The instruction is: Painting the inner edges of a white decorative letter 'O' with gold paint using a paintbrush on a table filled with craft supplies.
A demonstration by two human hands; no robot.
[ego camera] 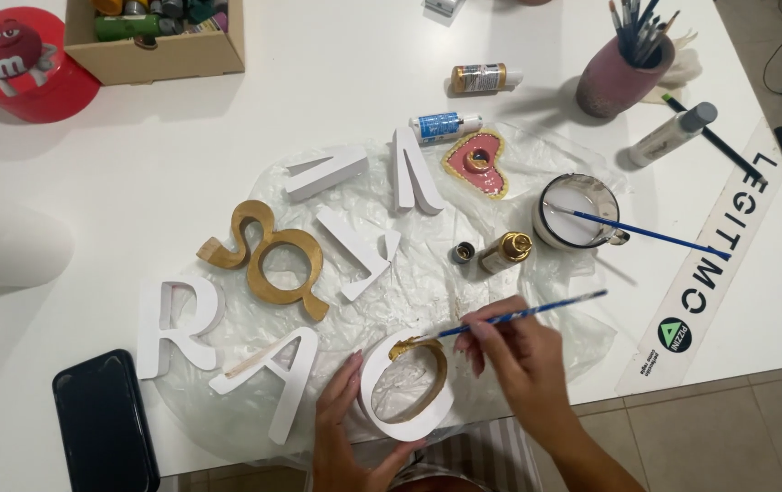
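two hands at work | left hand curls round the white ring letter at the worktop's near edge; right hand pinches the blue brush, tip on the gold part | best: hold the letter firm; short, light strokes

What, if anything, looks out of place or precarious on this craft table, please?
The gold paint bottle lies on its side, uncapped, its cap beside it. A blue brush balances across the cup rim. Otherwise, nothing stands out.
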